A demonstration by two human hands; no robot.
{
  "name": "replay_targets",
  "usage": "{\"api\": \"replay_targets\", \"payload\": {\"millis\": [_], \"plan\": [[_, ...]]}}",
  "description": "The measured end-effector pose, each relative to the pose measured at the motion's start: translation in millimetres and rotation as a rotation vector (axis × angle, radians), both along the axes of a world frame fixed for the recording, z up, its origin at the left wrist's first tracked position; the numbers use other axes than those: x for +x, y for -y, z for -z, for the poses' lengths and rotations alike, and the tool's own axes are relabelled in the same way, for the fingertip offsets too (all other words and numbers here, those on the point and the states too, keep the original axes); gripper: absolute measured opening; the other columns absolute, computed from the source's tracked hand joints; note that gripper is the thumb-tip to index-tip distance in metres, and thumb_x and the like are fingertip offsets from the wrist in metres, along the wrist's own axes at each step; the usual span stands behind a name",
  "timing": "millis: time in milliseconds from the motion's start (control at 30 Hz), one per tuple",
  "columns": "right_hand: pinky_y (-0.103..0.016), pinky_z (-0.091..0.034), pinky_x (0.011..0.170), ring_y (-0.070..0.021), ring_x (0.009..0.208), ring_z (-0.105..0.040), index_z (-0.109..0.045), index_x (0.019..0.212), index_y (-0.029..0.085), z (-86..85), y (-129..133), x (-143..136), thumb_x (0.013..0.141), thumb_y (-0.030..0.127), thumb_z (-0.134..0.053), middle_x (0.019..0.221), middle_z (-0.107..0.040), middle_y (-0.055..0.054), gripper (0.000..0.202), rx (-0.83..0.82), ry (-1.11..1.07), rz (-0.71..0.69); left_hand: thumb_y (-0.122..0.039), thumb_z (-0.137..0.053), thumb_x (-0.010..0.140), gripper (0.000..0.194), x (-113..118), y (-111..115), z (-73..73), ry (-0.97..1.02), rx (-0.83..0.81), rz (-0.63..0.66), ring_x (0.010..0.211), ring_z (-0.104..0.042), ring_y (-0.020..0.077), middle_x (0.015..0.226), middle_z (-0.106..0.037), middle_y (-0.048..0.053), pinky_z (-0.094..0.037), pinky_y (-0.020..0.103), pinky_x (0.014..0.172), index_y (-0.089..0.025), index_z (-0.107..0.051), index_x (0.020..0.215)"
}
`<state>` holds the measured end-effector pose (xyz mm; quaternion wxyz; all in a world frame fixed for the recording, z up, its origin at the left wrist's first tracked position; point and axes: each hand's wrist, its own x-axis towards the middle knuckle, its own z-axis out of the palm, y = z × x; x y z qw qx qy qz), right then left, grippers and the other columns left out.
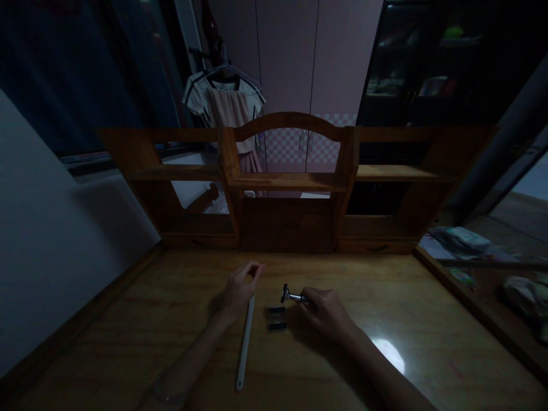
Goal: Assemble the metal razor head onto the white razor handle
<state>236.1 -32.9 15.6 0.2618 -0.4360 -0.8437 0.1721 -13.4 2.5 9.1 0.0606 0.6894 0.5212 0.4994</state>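
Observation:
My right hand [327, 313] is wrapped round the handle of a razor [294, 296], whose dark head points left above the desk. Just left of and below that head, a small clear case with two dark strips [277, 318] lies on the wood. My left hand [240, 290] is over the desk with thumb and index fingertips pressed together; whatever is between them, if anything, is too small to make out. A long pale flat strip [244, 348] with a hole at its near end lies beside my left hand, its far end by the fingers.
A wooden shelf unit [286, 181] with small drawers stands along the back of the wooden desk [180, 319]. White wall [51, 240] borders the left. Bags and cloth items [464, 240] lie beyond the raised right edge.

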Motion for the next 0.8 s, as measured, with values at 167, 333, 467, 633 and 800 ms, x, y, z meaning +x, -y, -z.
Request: {"api": "replay_targets", "payload": {"millis": [167, 333, 467, 633, 800], "plan": [[-0.021, -0.033, 0.058, -0.0122, 0.065, -0.057, -0.058, 0.083, 0.02, 1.4, 0.0, -0.6, 0.087, 0.025, -0.049, 0.077, -0.064, -0.002, 0.011, 0.009, 0.012, 0.006, -0.033, -0.052, 0.087, 0.015, -0.4, 0.3, -0.8, 0.015, -0.062, 0.021, 0.076, -0.063, 0.0142, 0.081, -0.065, 0.002, -0.047, 0.024, 0.072, -0.02, -0.059, 0.084], [-0.02, -0.034, 0.06, -0.0122, 0.066, -0.058, -0.058, 0.084, 0.02, 1.2, -0.8, -1.1, 0.087, 0.024, -0.048, 0.078, -0.065, -0.003, 0.011, 0.008, 0.008, -0.014, -0.033, -0.046, 0.09, 0.017, -0.3, 0.4, -0.5, 0.053, -0.197, 0.095, 0.074, -0.063, 0.0137, 0.079, -0.065, 0.0, -0.049, 0.023, 0.068, -0.022, -0.058, 0.089], [-0.02, -0.034, 0.059, -0.012, 0.066, -0.058, -0.058, 0.084, 0.019, -1.4, 0.4, -1.6, 0.086, 0.023, -0.049, 0.079, -0.065, -0.003, 0.01, -0.01, 0.0, -0.022, -0.037, -0.047, 0.089, 0.019, -0.4, -1.8, 6.0, 0.059, -0.272, 0.127, 0.077, -0.064, 0.0138, 0.085, -0.067, 0.0, -0.05, 0.022, 0.067, -0.023, -0.06, 0.09], [-0.02, -0.033, 0.058, -0.0118, 0.064, -0.057, -0.059, 0.083, 0.019, -3.4, 2.2, -2.3, 0.087, 0.023, -0.048, 0.077, -0.066, -0.003, 0.012, -0.017, 0.003, -0.009, -0.041, -0.053, 0.085, 0.02, 0.0, -2.7, 10.9, -0.032, -0.255, 0.138, 0.071, -0.063, 0.0134, 0.08, -0.066, 0.0, -0.049, 0.022, 0.066, -0.021, -0.06, 0.085], [-0.02, -0.034, 0.059, -0.0129, 0.067, -0.059, -0.06, 0.083, 0.019, -3.9, 2.3, -2.3, 0.087, 0.023, -0.048, 0.08, -0.066, -0.004, 0.013, -0.042, 0.002, 0.002, -0.039, -0.052, 0.086, 0.02, 2.0, -0.9, 10.6, -0.101, -0.223, 0.154, 0.068, -0.062, 0.0132, 0.077, -0.066, 0.0, -0.049, 0.022, 0.065, -0.021, -0.061, 0.086]]}}
